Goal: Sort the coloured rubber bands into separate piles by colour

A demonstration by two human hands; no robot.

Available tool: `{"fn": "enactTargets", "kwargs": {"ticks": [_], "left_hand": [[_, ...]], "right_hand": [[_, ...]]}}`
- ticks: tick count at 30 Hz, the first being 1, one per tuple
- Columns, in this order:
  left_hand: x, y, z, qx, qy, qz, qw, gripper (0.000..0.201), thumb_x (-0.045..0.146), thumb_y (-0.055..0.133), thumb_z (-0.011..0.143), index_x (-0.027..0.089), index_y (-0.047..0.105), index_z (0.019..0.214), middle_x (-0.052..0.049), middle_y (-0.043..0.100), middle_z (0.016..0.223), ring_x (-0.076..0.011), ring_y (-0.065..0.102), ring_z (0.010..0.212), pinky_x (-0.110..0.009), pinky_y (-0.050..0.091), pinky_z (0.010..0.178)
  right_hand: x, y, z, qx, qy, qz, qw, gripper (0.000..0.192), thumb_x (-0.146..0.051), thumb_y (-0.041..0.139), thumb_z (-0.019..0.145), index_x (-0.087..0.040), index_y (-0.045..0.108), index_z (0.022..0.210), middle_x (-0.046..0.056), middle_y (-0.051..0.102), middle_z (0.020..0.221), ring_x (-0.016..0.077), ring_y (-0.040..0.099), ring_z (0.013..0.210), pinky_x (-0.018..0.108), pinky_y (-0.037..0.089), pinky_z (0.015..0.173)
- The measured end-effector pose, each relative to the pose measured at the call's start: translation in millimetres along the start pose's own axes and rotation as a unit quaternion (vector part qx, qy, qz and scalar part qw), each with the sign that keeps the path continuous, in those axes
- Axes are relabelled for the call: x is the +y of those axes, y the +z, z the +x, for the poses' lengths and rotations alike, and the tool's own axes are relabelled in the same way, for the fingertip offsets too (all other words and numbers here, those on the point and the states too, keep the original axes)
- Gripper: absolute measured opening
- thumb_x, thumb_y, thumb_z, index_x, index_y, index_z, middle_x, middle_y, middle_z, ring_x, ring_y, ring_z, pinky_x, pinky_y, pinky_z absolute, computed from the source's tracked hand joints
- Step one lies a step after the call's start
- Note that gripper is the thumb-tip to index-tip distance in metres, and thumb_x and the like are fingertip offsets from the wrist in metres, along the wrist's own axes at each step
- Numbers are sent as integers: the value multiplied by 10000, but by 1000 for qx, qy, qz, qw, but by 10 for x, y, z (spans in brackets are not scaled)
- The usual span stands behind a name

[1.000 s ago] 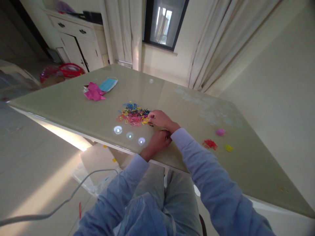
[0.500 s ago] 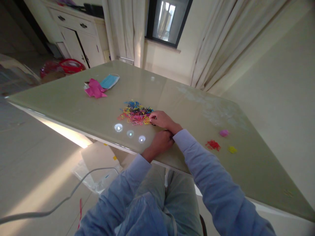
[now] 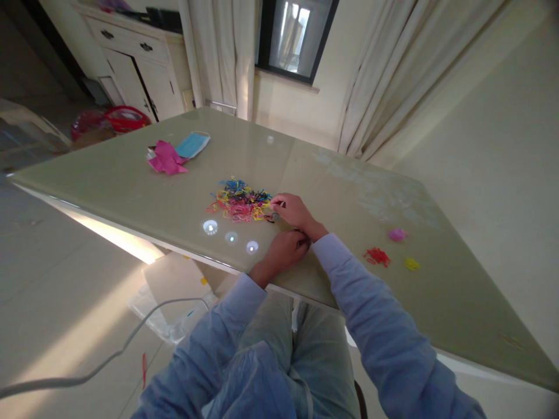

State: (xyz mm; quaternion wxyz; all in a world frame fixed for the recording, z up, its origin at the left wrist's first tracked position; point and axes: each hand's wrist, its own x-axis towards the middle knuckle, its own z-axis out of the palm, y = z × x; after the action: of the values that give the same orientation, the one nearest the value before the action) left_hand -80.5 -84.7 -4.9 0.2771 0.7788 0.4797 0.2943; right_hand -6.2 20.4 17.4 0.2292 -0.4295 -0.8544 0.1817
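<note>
A tangled pile of small coloured loops (image 3: 240,202), rubber bands by the look of them, lies on the table in blue, yellow, black, pink and red. At its right edge my right hand (image 3: 294,210) has thumb and forefinger pinched together; whatever is between them is too small to make out. My left hand (image 3: 286,250) rests curled on the table near the front edge, beneath my right wrist. Its fingertips are partly hidden, and so is anything inside them. Farther right lie a red heap of loops (image 3: 377,256), a small yellow heap (image 3: 411,264) and a pink bundle (image 3: 397,234).
The glossy greenish table (image 3: 131,192) has its near edge at my lap. Crumpled pink paper (image 3: 167,158) and a blue face mask (image 3: 193,145) lie at the far left. A grey cable (image 3: 131,343) and a cardboard box (image 3: 174,285) are below on the left.
My right hand has shifted slightly right, away from the pile's edge, uncovering a few dark and yellow loops there. My left hand stays in nearly the same place.
</note>
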Motion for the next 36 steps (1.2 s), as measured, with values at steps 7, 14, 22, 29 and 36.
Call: {"fn": "enactTargets", "kwargs": {"ticks": [7,14,22,29,36], "left_hand": [[-9,9,8,10,11,-5,1000,263,206,499,893,154,752,849,-80,738,858,-175,629,723,-268,414,659],[-28,12,11,14,21,-5,1000,255,217,499,900,159,730,808,-62,720,784,-171,610,694,-271,406,664],[-9,-22,-8,-4,31,15,999,251,200,520,886,164,716,733,-64,707,762,-171,612,698,-266,383,659],[-42,1,-19,19,28,-12,999,215,187,521,884,154,710,786,-57,702,798,-158,595,695,-257,389,664],[-50,-3,-27,19,34,-30,999,206,234,542,902,152,728,875,-57,718,839,-167,619,767,-260,425,713]], "right_hand": [[45,-24,-99,24,60,114,991,137,-250,597,825,-152,693,822,29,688,788,119,581,677,236,443,674],[-128,-227,-385,32,178,523,833,326,-461,741,710,-187,588,798,-24,586,732,53,410,495,191,306,431],[-213,-486,-700,-17,217,651,728,243,-363,750,731,-187,591,784,-34,561,735,56,366,502,192,324,434],[-250,-572,-787,-27,210,644,736,209,-352,613,815,-206,493,727,-32,485,687,83,318,505,226,325,475],[-405,-697,-1227,13,156,659,736,267,-386,674,743,-211,474,719,-45,426,658,67,304,485,228,330,478]]}}
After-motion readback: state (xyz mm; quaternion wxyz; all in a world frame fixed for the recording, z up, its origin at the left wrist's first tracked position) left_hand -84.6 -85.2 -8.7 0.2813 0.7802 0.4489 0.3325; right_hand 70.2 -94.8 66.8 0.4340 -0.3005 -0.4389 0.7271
